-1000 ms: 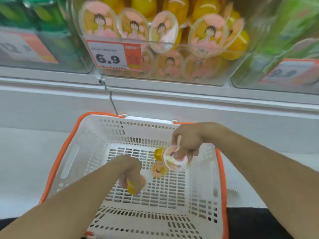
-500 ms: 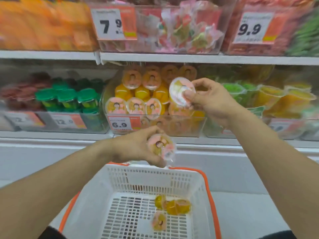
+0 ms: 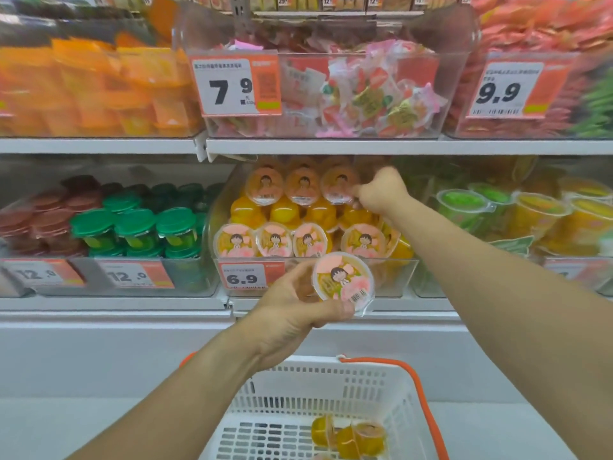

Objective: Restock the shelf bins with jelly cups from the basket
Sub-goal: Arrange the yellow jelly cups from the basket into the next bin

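My left hand [image 3: 292, 307] grips a yellow jelly cup with a pink cartoon lid [image 3: 343, 282], held in front of the 6.9 price tag. My right hand [image 3: 381, 190] reaches deep into the clear bin of matching jelly cups [image 3: 403, 273] and pinches the rim of a cup [image 3: 338, 190] at the right end of the top row. Its fingertips are partly hidden behind that cup. Below, the white basket with orange handles [image 3: 331, 386] holds a few yellow jelly cups [image 3: 351, 436].
Green-lidded cups [image 3: 132, 227] fill the bin to the left, and green and yellow cups [image 3: 497, 210] the bin to the right. The shelf above [image 3: 331, 146] carries bins of wrapped sweets and hangs low over the jelly bin. A white ledge [image 3: 99, 343] runs below.
My right hand has carried its cup from the front of the bin into the top row at the back. My left hand has lifted its cup slightly higher. The view has tilted upward.
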